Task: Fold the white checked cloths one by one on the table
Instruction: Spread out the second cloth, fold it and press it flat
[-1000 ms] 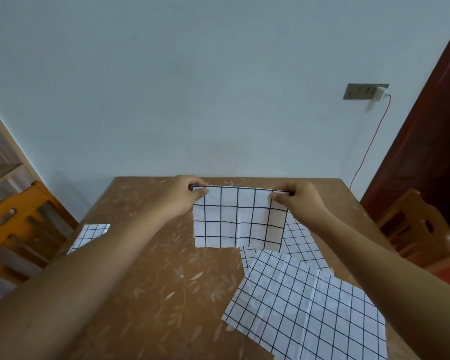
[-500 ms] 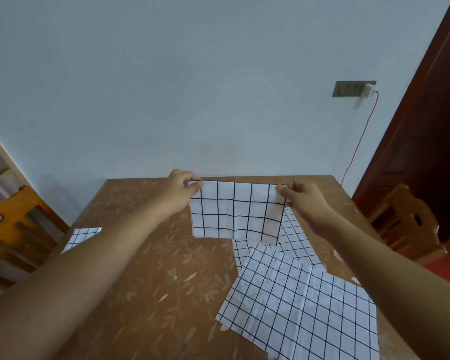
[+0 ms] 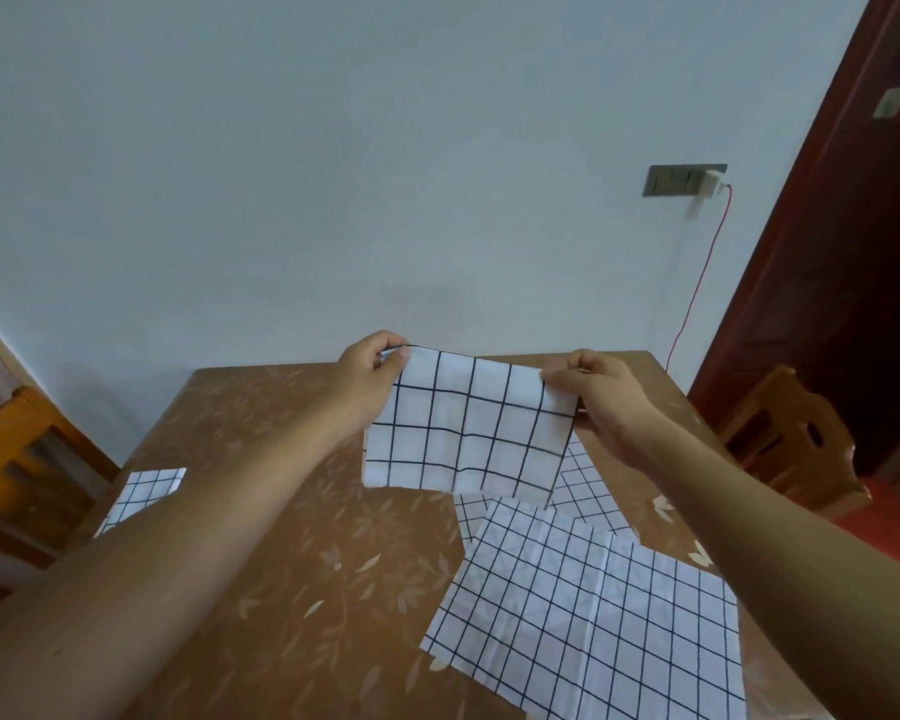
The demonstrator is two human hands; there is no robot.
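I hold a folded white checked cloth (image 3: 463, 433) up above the brown table (image 3: 281, 537). My left hand (image 3: 370, 376) pinches its top left corner and my right hand (image 3: 604, 397) pinches its top right corner. The cloth hangs down, tilted lower on the right. Below it an unfolded checked cloth (image 3: 593, 615) lies flat at the near right, overlapping another spread cloth (image 3: 588, 491) behind it. A folded checked cloth (image 3: 141, 491) rests at the table's left edge, partly hidden by my left forearm.
Orange wooden chairs stand at the left (image 3: 17, 459) and at the right (image 3: 791, 439) of the table. A pale wall is behind, with a socket (image 3: 681, 180) and a red cable. A dark red door (image 3: 853, 252) is at the right.
Both hands have lifted the folded cloth off the table and towards me. Its right corner now sits lower than the left. The camera view has shifted slightly.
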